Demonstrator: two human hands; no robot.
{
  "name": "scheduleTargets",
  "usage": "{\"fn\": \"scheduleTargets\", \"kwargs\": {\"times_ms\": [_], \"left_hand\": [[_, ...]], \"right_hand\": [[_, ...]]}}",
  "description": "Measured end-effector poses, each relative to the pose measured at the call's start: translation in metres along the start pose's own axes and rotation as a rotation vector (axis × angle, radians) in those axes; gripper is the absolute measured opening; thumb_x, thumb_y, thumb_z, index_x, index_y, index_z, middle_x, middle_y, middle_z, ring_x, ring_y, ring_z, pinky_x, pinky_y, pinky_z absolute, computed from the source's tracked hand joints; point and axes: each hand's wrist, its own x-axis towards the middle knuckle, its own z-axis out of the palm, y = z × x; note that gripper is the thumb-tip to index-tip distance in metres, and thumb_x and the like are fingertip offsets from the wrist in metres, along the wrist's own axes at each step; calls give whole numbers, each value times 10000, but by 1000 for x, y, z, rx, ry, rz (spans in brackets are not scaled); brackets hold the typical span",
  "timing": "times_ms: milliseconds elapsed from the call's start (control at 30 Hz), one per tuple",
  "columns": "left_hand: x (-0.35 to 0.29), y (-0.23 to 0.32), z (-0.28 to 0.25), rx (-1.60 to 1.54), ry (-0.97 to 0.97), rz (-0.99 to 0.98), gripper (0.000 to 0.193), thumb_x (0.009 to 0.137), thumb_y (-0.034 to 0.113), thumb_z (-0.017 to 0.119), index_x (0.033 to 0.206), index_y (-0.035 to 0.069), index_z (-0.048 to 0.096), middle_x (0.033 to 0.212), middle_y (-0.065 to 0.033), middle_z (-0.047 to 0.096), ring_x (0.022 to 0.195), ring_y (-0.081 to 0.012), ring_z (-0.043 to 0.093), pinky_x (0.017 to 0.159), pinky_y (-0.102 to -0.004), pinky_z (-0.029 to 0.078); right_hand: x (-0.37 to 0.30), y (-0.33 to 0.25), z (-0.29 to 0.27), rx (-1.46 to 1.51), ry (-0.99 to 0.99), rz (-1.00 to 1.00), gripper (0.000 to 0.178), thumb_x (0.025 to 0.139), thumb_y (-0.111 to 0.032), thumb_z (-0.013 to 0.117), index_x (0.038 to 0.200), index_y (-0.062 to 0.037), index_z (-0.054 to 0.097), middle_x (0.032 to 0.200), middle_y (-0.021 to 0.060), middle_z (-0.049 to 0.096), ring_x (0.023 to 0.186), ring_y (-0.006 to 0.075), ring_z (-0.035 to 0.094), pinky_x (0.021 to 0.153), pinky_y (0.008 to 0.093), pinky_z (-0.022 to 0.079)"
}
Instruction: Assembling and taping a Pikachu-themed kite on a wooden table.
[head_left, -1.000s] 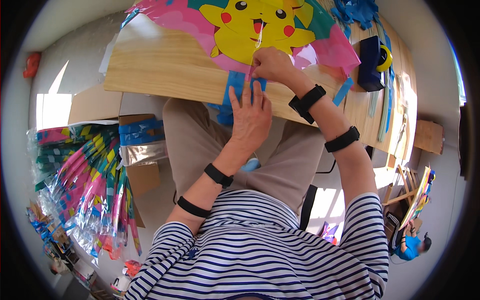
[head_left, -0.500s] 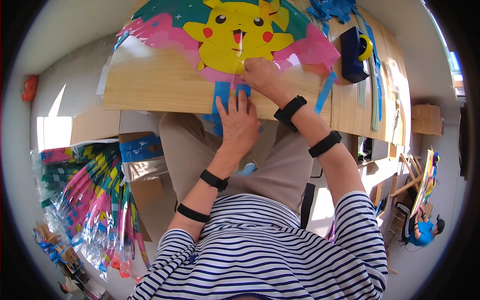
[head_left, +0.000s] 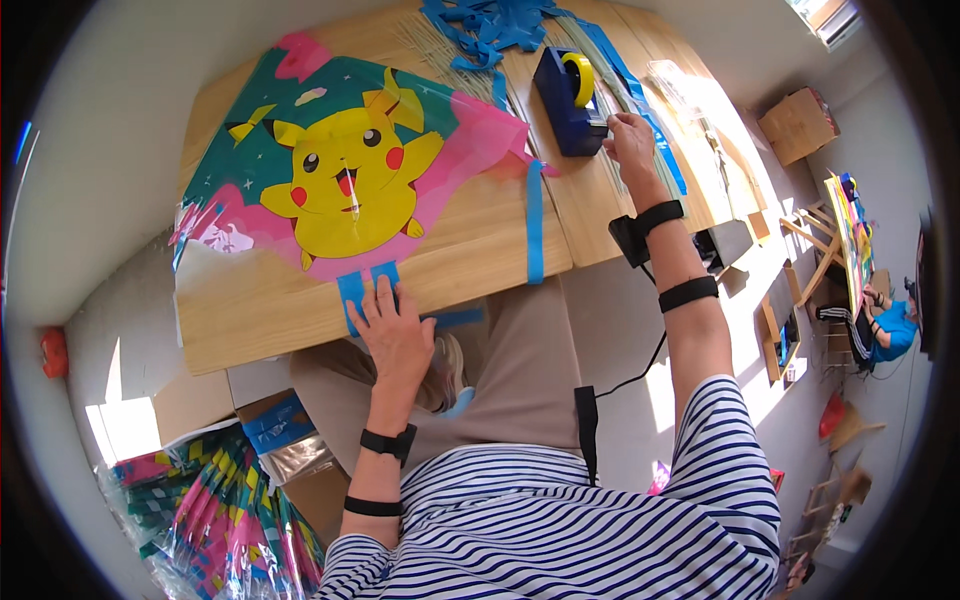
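Observation:
A kite of thin plastic film (head_left: 480, 120), green and pink with a yellow cartoon figure, lies on the wooden table. My left hand (head_left: 395, 335) rests at the near edge, its fingers spread over blue strips (head_left: 352, 290) that meet the kite's lower edge. Over to the right, my right hand (head_left: 634, 145) is at the near end of a dark blue tape dispenser (head_left: 568, 105) with a yellow-cored roll (head_left: 578, 80). Its thumb and fingers are pinched together there; whatever is between them is too small to make out.
Another blue strip (head_left: 535, 225) lies right of the kite. Thin sticks (head_left: 430, 45) and a heap of blue strips (head_left: 500, 25) lie farther back. Colourful plastic-film pieces (head_left: 225, 510) and a cardboard box (head_left: 310, 495) stand low at left. Another person (head_left: 888, 325) sits far right.
My right hand has left the kite's lower edge and moved right to the tape dispenser. The left hand stays on the blue strips. The whole view has turned toward the right.

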Motion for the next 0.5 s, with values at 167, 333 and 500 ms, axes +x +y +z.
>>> {"fn": "scheduleTargets", "kwargs": {"times_ms": [167, 333, 500], "left_hand": [[0, 1, -3, 22, -29, -6, 715, 760, 309, 813, 1347, -9, 557, 1466, -203, 460, 1325, -395, 400, 1171, -614, 214], [0, 2, -1, 23, -29, -1, 723, 756, 310, 811, 1348, -15, 554, 1462, -208, 464, 1330, -399, 395, 1171, -617, 214], [-2, 2, 1, 35, -19, 7, 728, 753, 313, 813, 1348, -16, 553, 1462, -211, 464, 1335, -402, 392, 1167, -616, 219]], "right_hand": [[10, -14, -1, 127, -284, 172, 332, 921, -300, 681, 1143, -55, 654, 1090, 88, 639, 672, 207, 632, 684, 362, 554], [11, -12, -11, 187, -364, 132, 293, 900, -241, 686, 1117, -46, 662, 1136, 78, 631, 754, 246, 676, 674, 372, 546], [0, -8, -18, 445, -310, 202, 218, 881, -118, 667, 1057, 9, 675, 1037, 111, 665, 854, 284, 718, 720, 388, 518]]}}
